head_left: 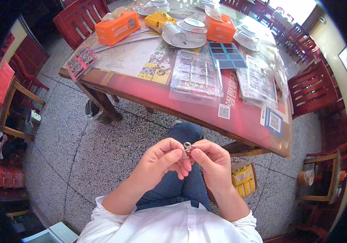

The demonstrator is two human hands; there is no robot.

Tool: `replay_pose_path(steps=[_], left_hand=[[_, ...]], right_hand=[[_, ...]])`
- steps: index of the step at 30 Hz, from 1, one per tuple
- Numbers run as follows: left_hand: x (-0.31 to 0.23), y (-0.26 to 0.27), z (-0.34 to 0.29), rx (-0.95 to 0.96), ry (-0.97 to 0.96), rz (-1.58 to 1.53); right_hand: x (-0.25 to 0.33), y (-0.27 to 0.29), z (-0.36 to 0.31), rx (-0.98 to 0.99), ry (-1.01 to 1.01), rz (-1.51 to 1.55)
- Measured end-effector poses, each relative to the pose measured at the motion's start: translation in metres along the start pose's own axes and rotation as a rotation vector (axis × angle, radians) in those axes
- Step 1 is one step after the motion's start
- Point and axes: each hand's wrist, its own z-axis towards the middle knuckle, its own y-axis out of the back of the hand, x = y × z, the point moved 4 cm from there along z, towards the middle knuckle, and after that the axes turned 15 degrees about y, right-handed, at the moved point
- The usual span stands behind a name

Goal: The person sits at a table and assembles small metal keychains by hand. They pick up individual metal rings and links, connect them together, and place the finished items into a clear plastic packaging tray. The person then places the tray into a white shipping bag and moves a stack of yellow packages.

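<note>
You hold the small metal piece (187, 146) between your two hands, in front of your body and above your lap. The thumb and fingers of your left hand (163, 156) pinch it from the left side, and the thumb and fingers of your right hand (212, 157) pinch it from the right side, so both hands are gripping it. The fingertips are close to each other, with the metal between them.

The piece is silver and shiny, made of bent, rounded wire. One loop stands up above your fingertips, and a curved part shows below, near the left fingers. The rest is covered by your fingers, so you cannot see its full shape from here.

The near edge of the worktop (141, 87) runs slantwise beyond your hands, well apart at the left and nearer toward the right. On it, the clear plastic tray (195, 75) lies near this edge. To the left of your left forearm, the speckled floor (100, 162) gives wide room. On the right, the box with yellow packs (244, 182) stands low, beside your right forearm in this view.
</note>
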Motion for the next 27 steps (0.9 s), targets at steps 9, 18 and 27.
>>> replay_pose_path(steps=[9, 18, 27], left_hand=[[-0.003, 0.001, -0.003, -0.018, 0.034, -0.072], [0.006, -0.007, 0.003, -0.030, -0.069, -0.141], [0.001, -0.010, -0.002, -0.162, -0.517, 0.225]], right_hand=[[0.001, -0.006, -0.003, 0.026, 0.071, -0.077], [-0.003, -0.009, -0.003, -0.022, 0.127, -0.044], [0.013, -0.023, -0.007, 0.066, 0.366, -0.335]])
